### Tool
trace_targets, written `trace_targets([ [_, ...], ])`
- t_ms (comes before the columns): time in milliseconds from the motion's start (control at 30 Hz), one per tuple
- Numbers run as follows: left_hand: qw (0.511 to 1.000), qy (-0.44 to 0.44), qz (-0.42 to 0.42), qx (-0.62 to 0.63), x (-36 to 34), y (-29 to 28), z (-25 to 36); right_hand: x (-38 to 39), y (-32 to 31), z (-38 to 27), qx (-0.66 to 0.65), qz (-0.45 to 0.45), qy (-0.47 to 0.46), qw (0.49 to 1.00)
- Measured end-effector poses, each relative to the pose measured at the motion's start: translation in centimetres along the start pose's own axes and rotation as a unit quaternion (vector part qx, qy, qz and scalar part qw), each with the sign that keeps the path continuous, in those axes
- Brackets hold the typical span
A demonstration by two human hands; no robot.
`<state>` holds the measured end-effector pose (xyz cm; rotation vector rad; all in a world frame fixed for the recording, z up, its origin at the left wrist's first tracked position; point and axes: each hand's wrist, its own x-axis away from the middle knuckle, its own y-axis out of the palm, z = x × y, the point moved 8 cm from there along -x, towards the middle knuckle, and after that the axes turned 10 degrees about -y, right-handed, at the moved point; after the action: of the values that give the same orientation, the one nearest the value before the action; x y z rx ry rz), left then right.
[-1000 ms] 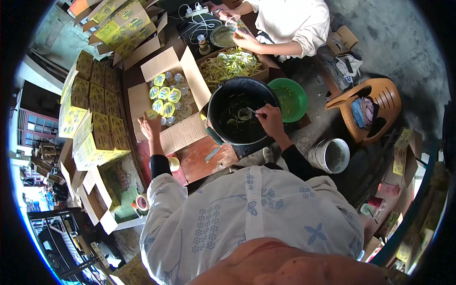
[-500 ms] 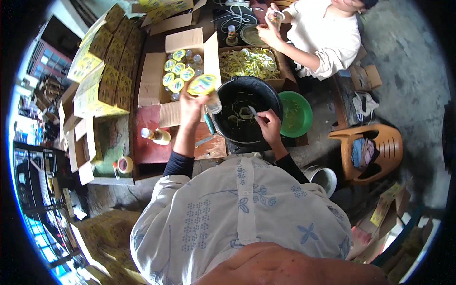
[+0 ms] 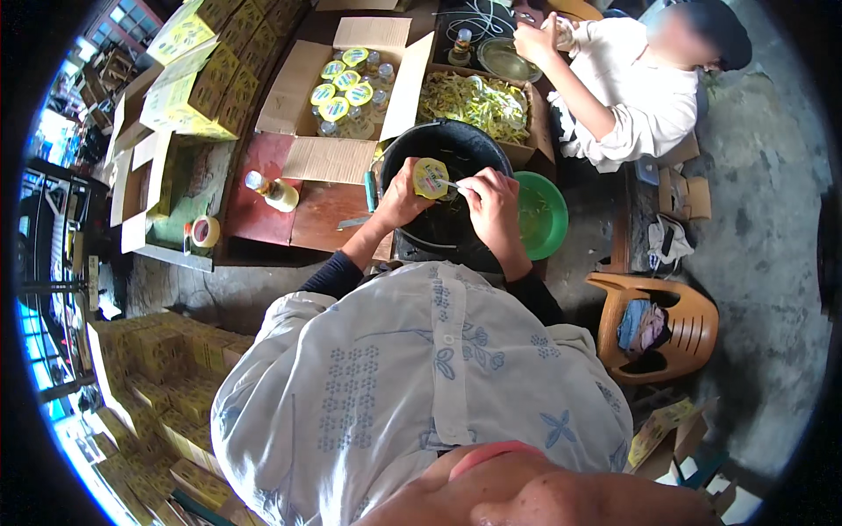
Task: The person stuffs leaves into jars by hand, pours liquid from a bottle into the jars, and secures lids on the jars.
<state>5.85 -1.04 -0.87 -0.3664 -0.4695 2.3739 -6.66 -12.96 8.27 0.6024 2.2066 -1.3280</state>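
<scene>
My left hand [image 3: 402,202] is closed round a clear plastic cup whose round yellow printed lid [image 3: 428,178] faces up, above the black bucket [image 3: 492,149]. In my right hand [image 3: 493,209] is a thin whitish tool [image 3: 453,184], pinched between the fingers. Its tip meets or nearly meets the lid's right edge; whether it is a small blade or a stick I cannot tell. My hands hide part of the cup's body. Behind the left hand, an open carton [image 3: 303,79] holds several yellow-lidded cups [image 3: 353,77] and some clear bottles or cups.
A green basin [image 3: 551,210] stands right of the bucket. Beyond are a box of yellow-green shreds [image 3: 478,101] and a co-worker [image 3: 645,96]. A bottle [image 3: 274,193], a tape roll [image 3: 204,231] and stacked yellow cartons [image 3: 189,96] lie left; an orange chair [image 3: 688,324] stands right.
My left hand has brought the cup from beside the carton to above the bucket. The tool in my right hand has come up to the lid's edge. My view has shifted slightly.
</scene>
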Motion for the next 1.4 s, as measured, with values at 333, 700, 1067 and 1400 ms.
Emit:
trace_targets([
  [333, 0.999, -0.004, 0.006, -0.054, 0.5, 1.0, -1.0, -3.1, 3.4, -1.4, 0.105, -0.102, -0.125, 0.981],
  [700, 0.998, 0.001, 0.016, -0.068, 0.8, 0.8, -0.4, -1.1, 4.6, 2.1, 0.081, -0.126, -0.119, 0.982],
  [1067, 0.99, -0.001, 0.014, -0.138, 0.7, 1.4, -0.4, -1.9, 2.9, 5.0, -0.044, -0.144, 0.028, 0.988],
  [1400, 0.981, -0.003, -0.006, -0.195, 0.9, 2.1, 0.1, -1.7, 6.4, 4.1, -0.01, -0.159, -0.027, 0.987],
])
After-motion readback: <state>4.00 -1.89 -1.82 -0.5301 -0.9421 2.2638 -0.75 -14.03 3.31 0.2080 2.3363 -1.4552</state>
